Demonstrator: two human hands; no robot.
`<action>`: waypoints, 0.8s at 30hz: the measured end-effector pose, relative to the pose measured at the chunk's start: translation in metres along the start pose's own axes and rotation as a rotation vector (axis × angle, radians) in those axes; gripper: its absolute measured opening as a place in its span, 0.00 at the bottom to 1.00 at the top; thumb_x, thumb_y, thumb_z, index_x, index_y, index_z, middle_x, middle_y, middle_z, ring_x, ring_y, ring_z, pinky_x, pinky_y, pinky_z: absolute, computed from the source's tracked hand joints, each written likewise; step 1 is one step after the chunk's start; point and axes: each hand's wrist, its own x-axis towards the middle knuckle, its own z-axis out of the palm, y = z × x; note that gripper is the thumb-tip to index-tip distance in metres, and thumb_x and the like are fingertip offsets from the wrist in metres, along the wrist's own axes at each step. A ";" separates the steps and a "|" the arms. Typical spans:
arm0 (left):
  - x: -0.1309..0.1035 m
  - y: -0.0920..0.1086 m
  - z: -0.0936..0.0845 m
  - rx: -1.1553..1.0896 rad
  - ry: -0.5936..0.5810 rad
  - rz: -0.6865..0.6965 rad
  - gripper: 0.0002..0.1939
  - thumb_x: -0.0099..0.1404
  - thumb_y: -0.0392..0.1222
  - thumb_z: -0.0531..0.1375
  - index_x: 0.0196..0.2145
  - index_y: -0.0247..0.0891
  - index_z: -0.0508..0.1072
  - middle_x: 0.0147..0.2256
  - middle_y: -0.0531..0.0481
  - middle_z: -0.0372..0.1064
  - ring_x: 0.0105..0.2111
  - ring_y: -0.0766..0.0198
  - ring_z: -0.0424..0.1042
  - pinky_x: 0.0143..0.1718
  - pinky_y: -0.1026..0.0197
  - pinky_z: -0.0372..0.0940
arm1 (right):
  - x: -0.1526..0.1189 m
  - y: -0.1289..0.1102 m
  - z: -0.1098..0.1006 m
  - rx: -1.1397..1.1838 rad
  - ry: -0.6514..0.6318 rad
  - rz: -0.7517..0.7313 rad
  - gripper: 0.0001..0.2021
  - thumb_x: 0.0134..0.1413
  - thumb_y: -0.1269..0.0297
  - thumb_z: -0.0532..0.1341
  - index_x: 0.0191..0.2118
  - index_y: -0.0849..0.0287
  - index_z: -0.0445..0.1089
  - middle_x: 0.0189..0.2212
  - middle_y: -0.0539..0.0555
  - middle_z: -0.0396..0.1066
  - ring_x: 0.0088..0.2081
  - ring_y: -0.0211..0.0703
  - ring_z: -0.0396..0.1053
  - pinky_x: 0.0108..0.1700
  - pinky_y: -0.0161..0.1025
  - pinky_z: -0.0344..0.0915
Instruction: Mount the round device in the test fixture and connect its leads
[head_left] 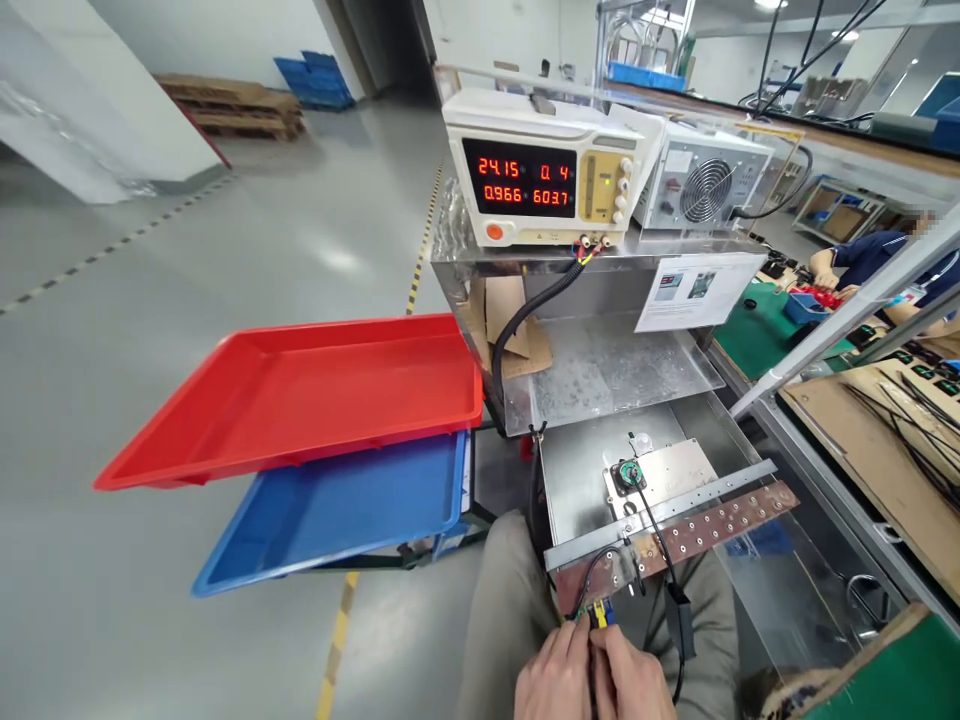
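Observation:
My left hand [553, 675] and my right hand [631, 678] meet at the bottom edge, over my lap. Together they pinch a small blue and yellow connector [599, 612] on dark wires. A black cable [654, 525] runs from there up to a small round green and black part [625, 474] seated on a metal plate [664, 472]. In front of the plate lies a brown perforated strip [705, 528].
A power supply [541, 165] with red digits stands on a metal shelf [600, 262]. Left of it are a red tray [315, 395] and a blue tray [337, 510]. Another person's arm [862, 262] works at a green bench on the right.

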 end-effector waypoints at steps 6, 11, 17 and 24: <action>0.001 0.000 -0.005 0.002 -0.016 -0.014 0.22 0.62 0.26 0.52 0.49 0.34 0.76 0.39 0.47 0.80 0.38 0.61 0.79 0.35 0.65 0.71 | -0.005 0.005 0.007 0.006 -0.030 0.033 0.10 0.64 0.70 0.47 0.42 0.56 0.64 0.27 0.53 0.75 0.27 0.43 0.76 0.29 0.32 0.64; 0.002 -0.001 -0.007 0.004 -0.037 -0.010 0.22 0.63 0.26 0.51 0.50 0.34 0.76 0.39 0.47 0.79 0.39 0.61 0.79 0.36 0.65 0.70 | -0.003 0.005 0.003 0.025 -0.096 0.024 0.11 0.63 0.71 0.48 0.44 0.56 0.65 0.30 0.53 0.77 0.30 0.44 0.78 0.29 0.32 0.65; -0.004 -0.007 0.018 -0.002 -0.051 -0.090 0.23 0.63 0.27 0.51 0.51 0.37 0.76 0.40 0.47 0.78 0.41 0.59 0.78 0.38 0.63 0.69 | -0.003 0.006 0.005 0.050 -0.124 0.044 0.11 0.65 0.70 0.47 0.44 0.57 0.65 0.31 0.54 0.77 0.31 0.43 0.78 0.30 0.31 0.65; -0.001 -0.007 0.021 0.007 -0.164 -0.168 0.27 0.62 0.27 0.51 0.55 0.40 0.73 0.43 0.46 0.77 0.44 0.59 0.77 0.42 0.64 0.68 | -0.004 0.011 0.024 0.000 -0.028 0.067 0.11 0.67 0.68 0.46 0.40 0.56 0.65 0.26 0.52 0.74 0.27 0.43 0.76 0.28 0.31 0.64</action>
